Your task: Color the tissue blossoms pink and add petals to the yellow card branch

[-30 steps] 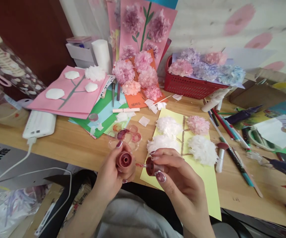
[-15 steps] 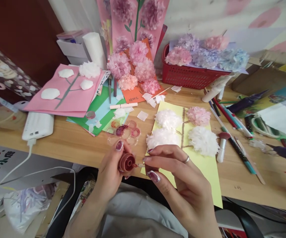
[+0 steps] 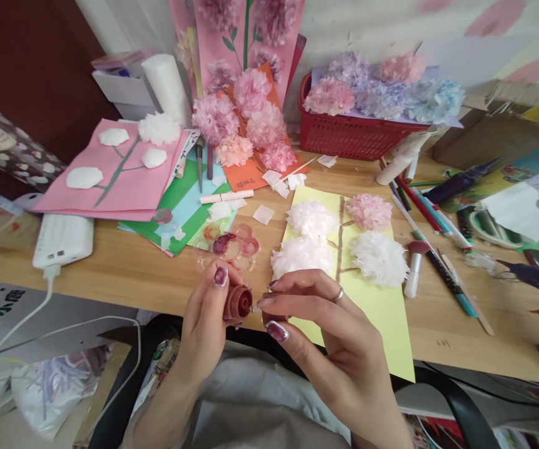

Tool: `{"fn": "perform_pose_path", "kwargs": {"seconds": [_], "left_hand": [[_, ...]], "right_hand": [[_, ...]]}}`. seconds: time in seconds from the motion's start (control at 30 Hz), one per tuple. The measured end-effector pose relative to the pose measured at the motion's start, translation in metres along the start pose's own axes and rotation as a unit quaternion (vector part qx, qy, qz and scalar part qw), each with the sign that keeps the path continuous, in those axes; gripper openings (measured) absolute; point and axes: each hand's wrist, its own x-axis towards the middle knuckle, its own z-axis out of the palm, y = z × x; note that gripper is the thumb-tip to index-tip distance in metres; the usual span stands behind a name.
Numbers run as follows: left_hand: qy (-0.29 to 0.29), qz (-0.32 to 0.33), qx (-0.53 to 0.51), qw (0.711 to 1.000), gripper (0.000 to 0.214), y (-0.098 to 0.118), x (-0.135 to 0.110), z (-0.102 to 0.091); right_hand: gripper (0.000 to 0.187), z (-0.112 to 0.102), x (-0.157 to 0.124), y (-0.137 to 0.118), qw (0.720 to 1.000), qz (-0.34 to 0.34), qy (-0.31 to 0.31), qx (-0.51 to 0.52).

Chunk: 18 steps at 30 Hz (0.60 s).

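Note:
Wrapped by my left hand (image 3: 206, 312) is a small reddish-brown bottle (image 3: 240, 304), its open mouth tilted to the right. Between the thumb and fingers of my right hand (image 3: 329, 340) is a dark reddish cap (image 3: 273, 310). A thin applicator reaches from this cap into the mouth of the bottle. Just beyond both hands lies a clear flower-shaped palette (image 3: 245, 232) with red and purple stains. On the right is a yellow sheet (image 3: 387, 321) bearing white paper flowers (image 3: 313, 218), a pink flower (image 3: 371, 211) and a drawn brown stem.
A makeup brush (image 3: 412, 271), pens and a purple glue gun (image 3: 538, 280) lie to the right. Behind stand a red basket (image 3: 346, 134) of fluffy flowers and a white roll (image 3: 167, 87). At left are a pink sheet (image 3: 105, 202) and a white power bank (image 3: 63, 240).
The applicator has gone deeper into the bottle, and the cap has come closer to its mouth. My right hand has shifted slightly left. The whole view has also moved a little.

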Motion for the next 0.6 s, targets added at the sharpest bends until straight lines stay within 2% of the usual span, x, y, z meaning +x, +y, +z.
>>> {"fn": "perform_pose_path", "kwargs": {"seconds": [0.27, 0.4, 0.5, 0.6], "left_hand": [[0.012, 0.038, 0.035, 0.999, 0.041, -0.002, 0.002, -0.001], [0.030, 0.041, 0.042, 0.998, 0.039, -0.001, 0.000, 0.001], [0.029, 0.004, -0.003, 1.000, 0.040, 0.002, -0.002, 0.002], [0.003, -0.012, -0.079, 0.997, 0.043, 0.006, 0.001, -0.003]], "right_hand": [[0.016, 0.003, 0.004, 0.005, 0.994, 0.068, 0.023, 0.088], [0.012, 0.007, 0.006, 0.006, 0.976, 0.132, 0.041, 0.168], [0.014, 0.009, 0.006, 0.010, 0.958, 0.179, 0.045, 0.221], [0.022, 0.008, 0.006, 0.013, 0.947, 0.192, 0.066, 0.249]]}}
